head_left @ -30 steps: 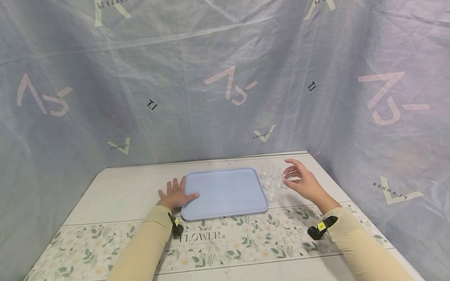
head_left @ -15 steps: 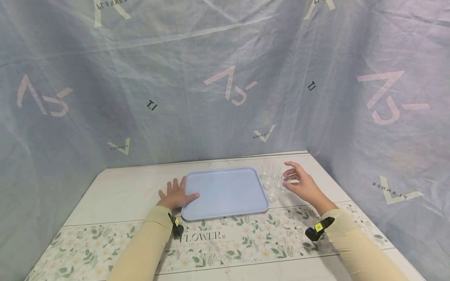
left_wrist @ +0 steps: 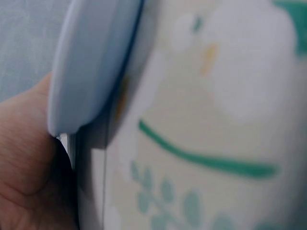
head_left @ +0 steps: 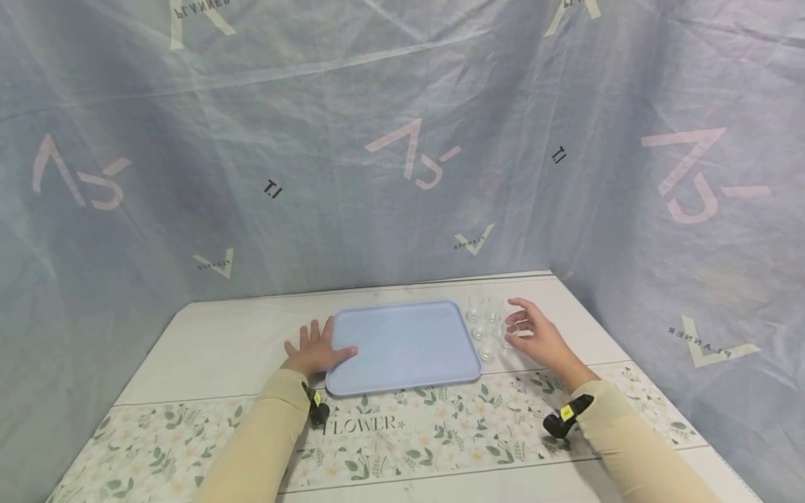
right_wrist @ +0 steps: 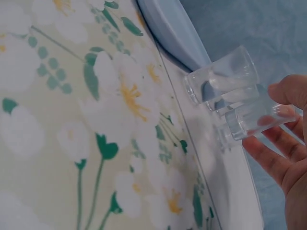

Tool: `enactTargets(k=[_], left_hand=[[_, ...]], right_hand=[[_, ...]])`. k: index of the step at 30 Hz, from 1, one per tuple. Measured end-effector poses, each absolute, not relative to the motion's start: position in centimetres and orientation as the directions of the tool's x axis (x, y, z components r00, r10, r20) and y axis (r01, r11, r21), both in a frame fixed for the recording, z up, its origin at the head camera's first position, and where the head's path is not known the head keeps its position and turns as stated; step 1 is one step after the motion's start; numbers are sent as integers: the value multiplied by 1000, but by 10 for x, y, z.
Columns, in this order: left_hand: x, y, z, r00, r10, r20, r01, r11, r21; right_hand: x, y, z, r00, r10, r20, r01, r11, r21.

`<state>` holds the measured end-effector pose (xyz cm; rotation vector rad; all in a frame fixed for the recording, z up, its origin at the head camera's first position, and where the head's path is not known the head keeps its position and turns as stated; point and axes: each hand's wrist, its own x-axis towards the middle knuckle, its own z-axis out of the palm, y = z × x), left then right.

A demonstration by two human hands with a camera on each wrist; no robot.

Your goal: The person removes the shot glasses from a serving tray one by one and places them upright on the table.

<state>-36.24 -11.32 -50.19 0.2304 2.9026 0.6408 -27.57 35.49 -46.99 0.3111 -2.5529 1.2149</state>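
A light blue rectangular tray (head_left: 405, 346) lies in the middle of the table. My left hand (head_left: 316, 352) rests at its left side with fingers spread and the thumb over the rim; in the left wrist view part of that hand (left_wrist: 24, 153) shows beside the tray's edge (left_wrist: 91, 72). Right of the tray, my right hand (head_left: 541, 340) holds a small clear shot glass (right_wrist: 254, 118) between thumb and fingers. Several similar shot glasses (head_left: 487, 348) stand together between the tray and that hand. In the right wrist view, one standing glass (right_wrist: 223, 74) appears just beyond the held one.
A white cloth (head_left: 220, 342) with a floral band (head_left: 440, 433) covers the table. Grey-blue curtains (head_left: 314, 175) hang behind it and along both sides. A black camera is strapped to each wrist.
My right hand has moved slightly toward me and down, bringing the shot glass along the right side of the group. The left hand and the tray have stayed in place.
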Motion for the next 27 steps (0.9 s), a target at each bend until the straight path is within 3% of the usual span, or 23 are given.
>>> enactTargets(k=[27], left_hand=[[-366,-113,-506,-976,172,-135,100,899,426]], right_hand=[[-272,357,-487,-951,-50,306,-260,666,-700]])
